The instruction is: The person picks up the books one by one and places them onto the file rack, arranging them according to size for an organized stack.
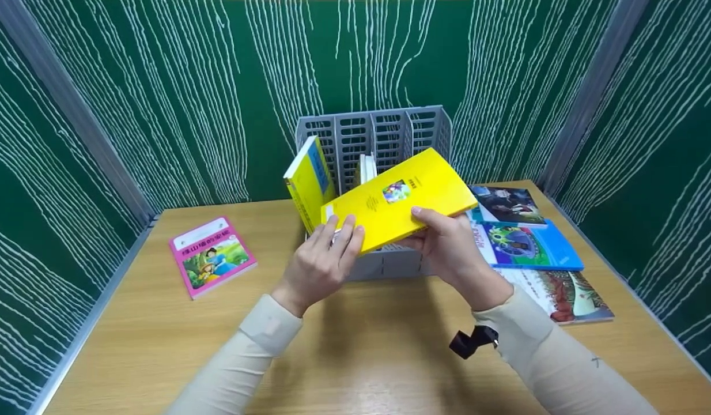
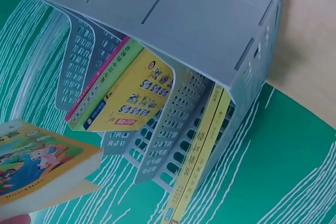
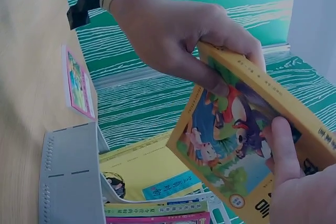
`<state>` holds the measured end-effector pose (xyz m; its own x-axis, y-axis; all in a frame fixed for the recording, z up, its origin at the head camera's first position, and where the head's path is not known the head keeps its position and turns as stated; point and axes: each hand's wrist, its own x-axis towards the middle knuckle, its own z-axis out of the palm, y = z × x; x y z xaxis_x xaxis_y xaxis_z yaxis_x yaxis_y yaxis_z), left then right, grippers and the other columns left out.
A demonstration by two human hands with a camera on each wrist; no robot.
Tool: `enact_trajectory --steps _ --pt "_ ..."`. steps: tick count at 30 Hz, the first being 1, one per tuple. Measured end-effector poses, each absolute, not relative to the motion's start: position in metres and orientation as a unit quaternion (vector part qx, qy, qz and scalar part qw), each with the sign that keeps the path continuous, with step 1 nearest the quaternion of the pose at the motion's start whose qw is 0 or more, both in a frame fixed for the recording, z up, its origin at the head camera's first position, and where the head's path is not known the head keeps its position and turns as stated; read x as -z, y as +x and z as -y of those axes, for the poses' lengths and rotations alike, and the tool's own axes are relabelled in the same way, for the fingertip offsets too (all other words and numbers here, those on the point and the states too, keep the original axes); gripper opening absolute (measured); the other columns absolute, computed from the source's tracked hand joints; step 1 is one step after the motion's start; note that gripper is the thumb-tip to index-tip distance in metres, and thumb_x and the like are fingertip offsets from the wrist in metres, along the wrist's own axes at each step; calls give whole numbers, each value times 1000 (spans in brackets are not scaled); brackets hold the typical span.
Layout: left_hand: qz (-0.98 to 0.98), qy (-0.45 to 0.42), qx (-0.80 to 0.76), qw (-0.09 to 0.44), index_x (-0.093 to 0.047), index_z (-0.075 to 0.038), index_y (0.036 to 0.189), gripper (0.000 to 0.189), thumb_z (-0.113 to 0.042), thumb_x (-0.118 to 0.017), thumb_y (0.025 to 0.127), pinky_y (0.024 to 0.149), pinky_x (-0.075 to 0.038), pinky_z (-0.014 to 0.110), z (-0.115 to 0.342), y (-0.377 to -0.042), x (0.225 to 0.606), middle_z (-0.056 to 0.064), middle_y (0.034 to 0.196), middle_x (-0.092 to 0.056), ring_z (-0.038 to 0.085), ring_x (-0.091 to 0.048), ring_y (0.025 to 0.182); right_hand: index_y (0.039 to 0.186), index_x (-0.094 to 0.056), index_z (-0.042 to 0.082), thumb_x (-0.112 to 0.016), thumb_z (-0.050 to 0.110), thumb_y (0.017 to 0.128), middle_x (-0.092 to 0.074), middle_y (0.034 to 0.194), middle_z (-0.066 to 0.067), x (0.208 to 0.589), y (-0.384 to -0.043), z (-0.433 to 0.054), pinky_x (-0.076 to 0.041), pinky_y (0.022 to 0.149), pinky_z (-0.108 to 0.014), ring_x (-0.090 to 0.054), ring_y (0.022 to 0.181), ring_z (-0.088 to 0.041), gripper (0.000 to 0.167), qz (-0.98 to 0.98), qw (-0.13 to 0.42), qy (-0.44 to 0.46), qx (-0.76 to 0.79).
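Note:
Both hands hold a yellow book (image 1: 370, 213) above the front of a grey file rack (image 1: 364, 268). My left hand (image 1: 321, 265) pinches its left end, fingers on the upper cover and thumb on the underside, as the right wrist view shows. My right hand (image 1: 456, 248) grips the near right edge, thumb on top and fingers beneath. The downward cover (image 3: 231, 129) carries a cartoon animal picture. Upright yellow books (image 2: 202, 153) stand in the rack's leftmost compartment. Beside them, another compartment holds a thick yellow book (image 2: 134, 95), a green one (image 2: 107, 82) and a pink one (image 2: 94, 85).
A pink picture book (image 1: 214, 256) lies flat on the wooden table (image 1: 131, 346) at left. Right of the rack lie a dark-covered book (image 1: 508, 204), a blue book (image 1: 528, 245) and a book with a reddish-brown picture (image 1: 574, 294). Green walls (image 1: 188, 104) enclose the table.

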<state>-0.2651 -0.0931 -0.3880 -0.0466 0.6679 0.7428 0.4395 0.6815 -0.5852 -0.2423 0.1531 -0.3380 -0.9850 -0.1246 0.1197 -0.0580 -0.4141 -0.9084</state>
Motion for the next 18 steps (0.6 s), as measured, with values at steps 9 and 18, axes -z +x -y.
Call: enact_trajectory --steps 9,18 --pt "806 -364 -6 466 -60 -7 144 51 -26 -79 101 112 -56 38 91 -271 404 13 144 -71 29 -71 133 153 -39 23 -56 9 109 -64 147 -9 347 -244 -173 -64 100 -42 -75 128 -29 49 -556 -5 -65 828" --pt "899 -295 81 312 -63 7 140 59 -31 -82 99 113 -57 48 102 -296 435 25 140 -69 39 -70 128 148 -40 22 -59 4 107 -64 139 -8 350 -245 -199 -67 92 -40 -78 121 -24 48 -600 -83 -76 792"
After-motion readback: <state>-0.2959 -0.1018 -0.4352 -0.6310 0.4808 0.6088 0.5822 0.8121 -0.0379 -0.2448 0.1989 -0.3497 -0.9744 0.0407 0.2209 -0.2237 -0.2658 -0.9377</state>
